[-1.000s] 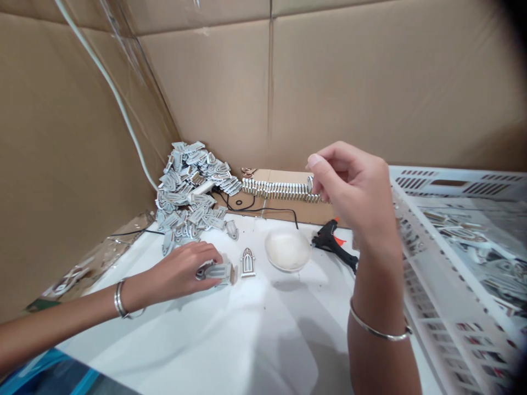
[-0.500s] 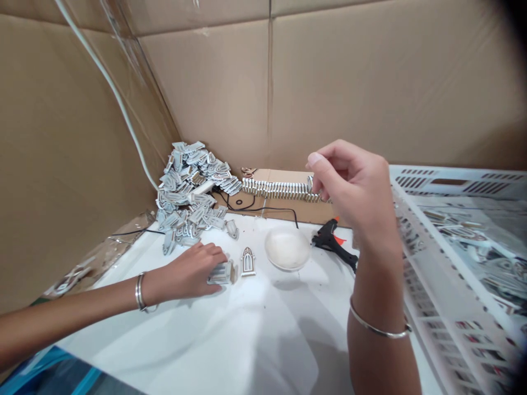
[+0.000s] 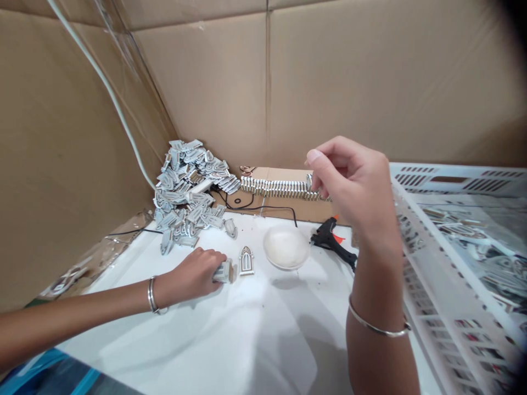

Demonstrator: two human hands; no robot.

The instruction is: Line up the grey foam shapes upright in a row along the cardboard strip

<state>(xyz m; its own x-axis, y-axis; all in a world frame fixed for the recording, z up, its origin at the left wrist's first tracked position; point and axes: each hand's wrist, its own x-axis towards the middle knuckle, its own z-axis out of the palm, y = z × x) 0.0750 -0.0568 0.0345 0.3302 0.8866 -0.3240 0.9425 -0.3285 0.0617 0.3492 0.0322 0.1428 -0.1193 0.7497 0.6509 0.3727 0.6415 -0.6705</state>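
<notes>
My left hand (image 3: 201,271) rests on the white table, closed around a small block of whitish arched window-shaped pieces (image 3: 223,272), most of it under my fingers. Just right of that lies a single arched window piece (image 3: 246,260), face up, with brown trim. My right hand (image 3: 349,181) is raised above the back of the table, thumb and fingers pinched together. Whatever sits in that pinch, if anything, is too small or hidden to name. Beyond it stands a long row of such pieces (image 3: 275,187) on cardboard.
A big heap of window pieces (image 3: 187,197) fills the back left corner. A white dish (image 3: 286,248) stands mid-table, with a black glue gun (image 3: 331,244) beside it. White plastic crates (image 3: 453,269) holding parts line the right side. Cardboard walls (image 3: 349,82) surround the table.
My left hand has tightened its fingers around the block and shifted slightly to the right. My right hand stays raised in nearly the same pose. The view has moved a little.
</notes>
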